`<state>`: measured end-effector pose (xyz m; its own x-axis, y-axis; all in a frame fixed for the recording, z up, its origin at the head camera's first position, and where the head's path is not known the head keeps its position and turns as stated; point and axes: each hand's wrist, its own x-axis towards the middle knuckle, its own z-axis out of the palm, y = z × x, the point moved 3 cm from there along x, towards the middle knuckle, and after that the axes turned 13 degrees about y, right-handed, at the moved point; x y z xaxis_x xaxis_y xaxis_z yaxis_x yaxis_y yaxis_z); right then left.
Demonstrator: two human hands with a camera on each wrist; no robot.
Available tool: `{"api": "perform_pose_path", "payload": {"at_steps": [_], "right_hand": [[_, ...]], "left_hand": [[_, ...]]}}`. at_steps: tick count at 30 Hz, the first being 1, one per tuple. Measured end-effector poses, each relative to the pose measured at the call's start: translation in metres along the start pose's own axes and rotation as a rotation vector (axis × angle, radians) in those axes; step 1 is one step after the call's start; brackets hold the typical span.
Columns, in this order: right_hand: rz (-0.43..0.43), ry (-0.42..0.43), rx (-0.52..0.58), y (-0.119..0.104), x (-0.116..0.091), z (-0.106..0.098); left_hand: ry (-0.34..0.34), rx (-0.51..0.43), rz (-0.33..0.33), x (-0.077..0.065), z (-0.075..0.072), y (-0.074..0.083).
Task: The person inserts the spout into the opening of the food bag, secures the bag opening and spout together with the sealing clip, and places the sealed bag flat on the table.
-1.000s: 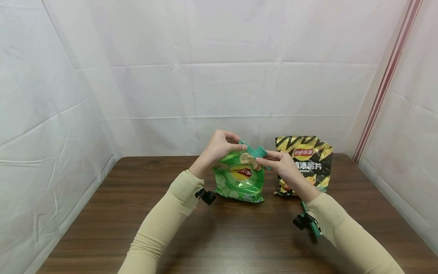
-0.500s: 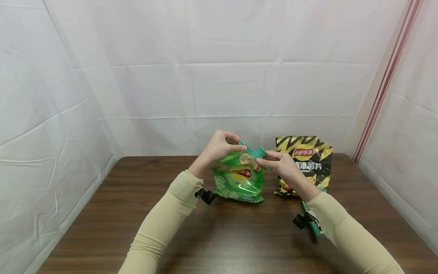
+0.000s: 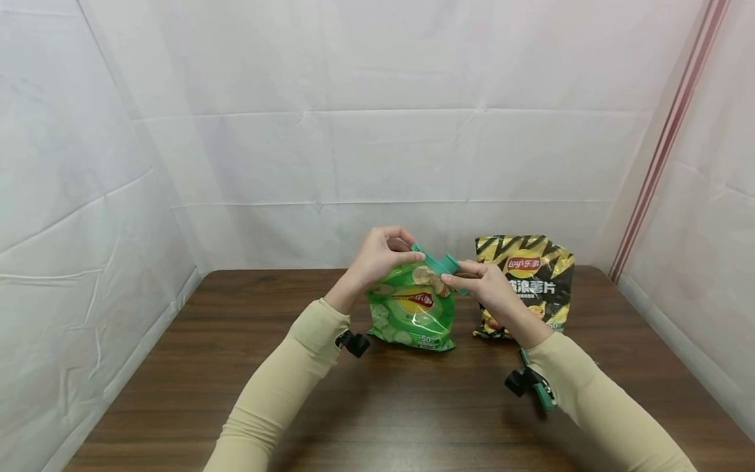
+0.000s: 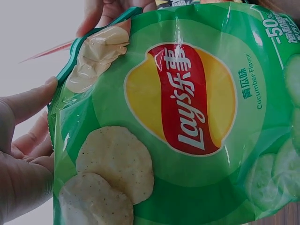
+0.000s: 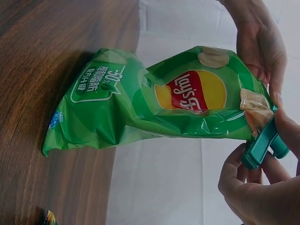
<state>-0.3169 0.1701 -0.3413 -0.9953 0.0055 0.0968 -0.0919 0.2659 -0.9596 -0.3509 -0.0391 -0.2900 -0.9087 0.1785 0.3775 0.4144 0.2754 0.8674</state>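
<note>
A green Lay's cucumber-flavor chip bag (image 3: 413,311) stands on the table, its top edge under a teal bag clip (image 3: 439,262) that slants down to the right. My left hand (image 3: 377,257) pinches the clip's left end and the bag's top corner between thumb and fingers. At the clip's right end, my right hand (image 3: 486,285) pinches it with thumb and fingertips. The right wrist view shows the clip (image 5: 261,144) lying across the bag's mouth, with the right thumb on one side and fingers curled on the other. In the left wrist view, the left thumb (image 4: 33,98) presses the clip's end.
A black and yellow Lay's bag (image 3: 525,288) stands to the right, partly behind my right hand. A second teal clip (image 3: 542,395) lies on the brown table (image 3: 383,419) beneath my right wrist, partly hidden. White curtains (image 3: 377,157) enclose the back and sides.
</note>
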Motion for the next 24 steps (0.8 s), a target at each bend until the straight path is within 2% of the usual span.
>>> {"api": "perform_pose_path", "payload": {"at_steps": [5, 10, 19, 21, 24], "right_hand": [[-0.003, 0.001, 0.006, 0.0003, 0.0003, 0.0002], [0.001, 0.004, 0.013, 0.0006, -0.0006, -0.0003], [-0.021, 0.024, 0.010, 0.0008, -0.0012, -0.0007], [-0.027, 0.028, 0.015, 0.0007, -0.0014, -0.0004], [-0.029, 0.035, 0.031, 0.0009, -0.0016, 0.0007]], "left_hand": [[0.003, -0.031, 0.017, -0.0021, 0.0011, -0.0005], [-0.023, -0.026, 0.031, -0.0033, 0.0037, 0.0005], [-0.050, 0.091, 0.105, -0.0063, 0.0060, 0.0033], [-0.056, 0.083, 0.088, -0.0069, 0.0058, 0.0033], [-0.058, 0.017, 0.016, -0.0068, 0.0051, 0.0005]]}}
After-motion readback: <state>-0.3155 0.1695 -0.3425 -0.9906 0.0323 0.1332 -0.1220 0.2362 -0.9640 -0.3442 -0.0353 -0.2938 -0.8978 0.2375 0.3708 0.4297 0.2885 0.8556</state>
